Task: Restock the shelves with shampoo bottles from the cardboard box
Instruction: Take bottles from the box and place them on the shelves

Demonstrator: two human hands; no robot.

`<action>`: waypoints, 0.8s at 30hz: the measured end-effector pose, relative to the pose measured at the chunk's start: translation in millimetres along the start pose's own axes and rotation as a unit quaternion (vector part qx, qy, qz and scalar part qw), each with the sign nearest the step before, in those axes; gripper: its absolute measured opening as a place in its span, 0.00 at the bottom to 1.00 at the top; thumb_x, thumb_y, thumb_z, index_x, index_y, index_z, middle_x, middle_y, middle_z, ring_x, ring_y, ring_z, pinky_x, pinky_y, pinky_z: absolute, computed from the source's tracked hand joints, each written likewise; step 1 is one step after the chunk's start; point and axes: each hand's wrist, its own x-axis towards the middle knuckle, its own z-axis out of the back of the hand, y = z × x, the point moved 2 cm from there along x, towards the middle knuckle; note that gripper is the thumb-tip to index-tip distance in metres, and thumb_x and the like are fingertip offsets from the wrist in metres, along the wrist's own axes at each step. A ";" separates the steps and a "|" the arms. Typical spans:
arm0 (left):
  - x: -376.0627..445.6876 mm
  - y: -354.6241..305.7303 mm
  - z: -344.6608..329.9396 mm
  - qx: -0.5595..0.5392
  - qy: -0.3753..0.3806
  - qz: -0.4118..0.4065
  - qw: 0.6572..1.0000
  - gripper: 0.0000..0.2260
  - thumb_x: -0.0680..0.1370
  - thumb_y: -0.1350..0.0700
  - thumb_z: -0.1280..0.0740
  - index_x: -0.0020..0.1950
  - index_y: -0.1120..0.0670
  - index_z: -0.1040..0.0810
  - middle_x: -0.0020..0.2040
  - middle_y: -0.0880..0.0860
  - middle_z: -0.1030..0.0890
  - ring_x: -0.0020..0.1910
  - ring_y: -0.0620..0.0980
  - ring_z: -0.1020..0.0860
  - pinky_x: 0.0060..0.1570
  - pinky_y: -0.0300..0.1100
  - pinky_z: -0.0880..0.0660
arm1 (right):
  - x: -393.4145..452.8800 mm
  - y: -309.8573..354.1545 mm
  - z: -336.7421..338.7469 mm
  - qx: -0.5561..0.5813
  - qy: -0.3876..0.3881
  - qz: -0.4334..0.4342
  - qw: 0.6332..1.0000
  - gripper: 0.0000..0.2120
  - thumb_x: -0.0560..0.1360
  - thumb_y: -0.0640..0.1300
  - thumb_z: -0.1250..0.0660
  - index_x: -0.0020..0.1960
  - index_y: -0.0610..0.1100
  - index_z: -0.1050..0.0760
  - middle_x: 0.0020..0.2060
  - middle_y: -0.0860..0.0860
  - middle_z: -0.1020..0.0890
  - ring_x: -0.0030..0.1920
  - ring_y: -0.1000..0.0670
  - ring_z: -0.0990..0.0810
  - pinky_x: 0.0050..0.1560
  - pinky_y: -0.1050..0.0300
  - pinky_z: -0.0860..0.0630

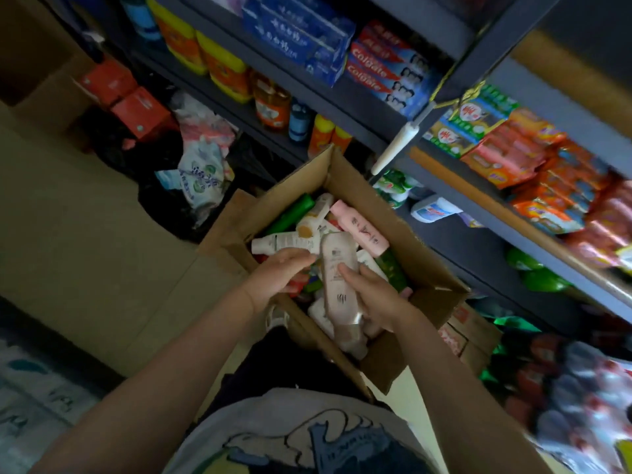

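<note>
An open cardboard box [383,217] stands on the floor before the shelves, holding several shampoo bottles lying jumbled: white, green and a pink bottle [359,227]. My right hand [372,297] grips a tall beige bottle [337,268] over the box, thumb across its front. My left hand [277,273] reaches into the box beside that bottle, fingers curled near a white bottle [280,242]; what it touches is hidden. The dark shelves [472,241] rise behind and to the right of the box.
Toothpaste boxes [383,70], yellow and orange bottles [219,63] and soap packs [533,165] fill the shelves. Plastic bags [198,172] and red cartons [136,107] lie on the floor left of the box. Packaged goods pile up at the lower right.
</note>
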 end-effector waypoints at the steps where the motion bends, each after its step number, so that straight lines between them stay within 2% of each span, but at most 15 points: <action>1: -4.3 -12.6 -5.2 -0.050 0.026 -0.004 0.998 0.09 0.80 0.47 0.33 0.58 0.48 0.23 0.56 0.52 0.19 0.54 0.50 0.20 0.58 0.48 0.23 | -11.9 12.7 -5.3 0.008 0.011 0.010 1.000 0.23 0.78 0.60 0.36 0.68 0.49 0.26 0.59 0.48 0.17 0.61 0.45 0.19 0.67 0.41 0.27; 2: -10.2 -25.3 -9.6 -0.086 0.056 -0.013 0.995 0.11 0.80 0.48 0.33 0.60 0.50 0.23 0.56 0.53 0.18 0.55 0.51 0.20 0.58 0.49 0.23 | -23.5 25.3 -8.2 0.004 0.014 0.015 1.000 0.23 0.78 0.64 0.39 0.66 0.53 0.24 0.60 0.49 0.17 0.63 0.45 0.21 0.69 0.40 0.30; 4: -22.1 -51.3 -15.6 -0.104 0.098 -0.047 0.989 0.16 0.78 0.49 0.30 0.63 0.54 0.22 0.58 0.56 0.18 0.58 0.53 0.20 0.62 0.53 0.25 | -50.8 54.5 -6.9 -0.010 0.012 0.031 0.999 0.28 0.75 0.73 0.45 0.66 0.59 0.24 0.65 0.50 0.20 0.68 0.44 0.25 0.70 0.37 0.33; 5: -29.5 -65.9 -18.3 -0.109 0.104 -0.064 0.986 0.17 0.76 0.49 0.28 0.62 0.54 0.20 0.57 0.56 0.17 0.58 0.54 0.20 0.64 0.55 0.27 | -66.5 69.4 -3.6 0.008 0.028 0.054 0.998 0.31 0.75 0.73 0.47 0.70 0.58 0.27 0.68 0.50 0.23 0.68 0.45 0.26 0.69 0.41 0.31; 6: -36.3 -80.4 -20.4 -0.125 0.102 -0.078 0.984 0.16 0.74 0.49 0.26 0.59 0.54 0.19 0.56 0.56 0.17 0.59 0.54 0.20 0.65 0.55 0.28 | -85.4 84.8 2.0 0.034 0.043 0.085 0.995 0.33 0.77 0.71 0.49 0.73 0.52 0.29 0.71 0.48 0.26 0.69 0.46 0.26 0.68 0.47 0.28; 7: -43.5 -95.9 -23.5 -0.154 0.099 -0.088 0.979 0.16 0.72 0.49 0.26 0.57 0.53 0.18 0.55 0.55 0.17 0.58 0.54 0.20 0.64 0.53 0.27 | -107.0 99.4 9.3 0.054 0.050 0.113 0.991 0.35 0.78 0.68 0.50 0.73 0.47 0.29 0.71 0.46 0.26 0.68 0.45 0.26 0.67 0.48 0.27; 8: -52.0 -111.3 -26.3 -0.184 0.096 -0.100 0.973 0.15 0.71 0.49 0.27 0.56 0.53 0.18 0.53 0.54 0.16 0.56 0.52 0.19 0.60 0.50 0.24 | -127.3 111.7 16.7 0.074 0.057 0.142 0.985 0.35 0.78 0.67 0.49 0.70 0.43 0.26 0.69 0.42 0.25 0.67 0.42 0.25 0.66 0.46 0.28; 9: -61.6 -126.4 -30.2 -0.207 0.101 -0.118 0.966 0.14 0.71 0.50 0.28 0.54 0.53 0.17 0.51 0.53 0.16 0.51 0.50 0.18 0.53 0.45 0.22 | -151.1 123.3 23.6 0.101 0.064 0.183 0.976 0.34 0.77 0.67 0.44 0.67 0.41 0.22 0.67 0.39 0.24 0.66 0.40 0.24 0.65 0.43 0.27; 11: -82.3 -154.9 -40.7 -0.233 0.124 -0.156 0.952 0.11 0.71 0.51 0.30 0.51 0.52 0.16 0.47 0.52 0.15 0.45 0.47 0.18 0.39 0.39 0.22 | -183.1 141.0 39.0 0.176 0.066 0.266 0.945 0.32 0.70 0.66 0.29 0.62 0.42 0.19 0.64 0.39 0.21 0.63 0.40 0.21 0.59 0.45 0.22; 13: -104.1 -181.9 -57.5 -0.224 0.141 -0.198 0.944 0.12 0.71 0.52 0.31 0.53 0.53 0.19 0.47 0.52 0.16 0.46 0.47 0.18 0.37 0.38 0.21 | -209.0 157.0 50.3 0.205 0.029 0.357 0.911 0.31 0.65 0.61 0.22 0.61 0.44 0.18 0.60 0.41 0.19 0.58 0.44 0.18 0.53 0.52 0.19; 15: -129.1 -210.4 -83.8 -0.175 0.154 -0.249 0.940 0.16 0.71 0.52 0.30 0.58 0.53 0.20 0.50 0.52 0.16 0.47 0.47 0.18 0.39 0.39 0.20 | -239.4 176.5 55.3 0.217 -0.012 0.440 0.871 0.22 0.70 0.52 0.24 0.60 0.42 0.19 0.56 0.43 0.17 0.54 0.47 0.18 0.49 0.56 0.20; 17: -151.3 -235.4 -109.1 -0.099 0.149 -0.297 0.938 0.19 0.70 0.50 0.30 0.61 0.53 0.21 0.51 0.51 0.16 0.48 0.47 0.17 0.41 0.40 0.21 | -265.4 197.5 57.4 0.221 -0.041 0.509 0.831 0.11 0.75 0.42 0.32 0.57 0.40 0.20 0.51 0.45 0.16 0.52 0.49 0.18 0.51 0.57 0.21; 20: -191.6 -271.3 -157.4 -0.014 0.116 -0.390 0.913 0.16 0.70 0.51 0.26 0.56 0.53 0.19 0.47 0.51 0.14 0.46 0.49 0.17 0.41 0.40 0.21 | -319.9 225.8 72.7 0.114 -0.117 0.586 0.794 0.11 0.76 0.38 0.31 0.58 0.39 0.22 0.50 0.45 0.16 0.52 0.48 0.18 0.52 0.56 0.21; 24: -237.4 -312.7 -211.9 0.027 0.087 -0.510 0.855 0.17 0.68 0.52 0.22 0.56 0.52 0.18 0.49 0.51 0.14 0.50 0.52 0.16 0.47 0.42 0.20 | -382.6 251.9 99.6 -0.043 -0.193 0.611 0.767 0.15 0.75 0.39 0.28 0.60 0.44 0.25 0.48 0.52 0.16 0.50 0.53 0.17 0.44 0.61 0.21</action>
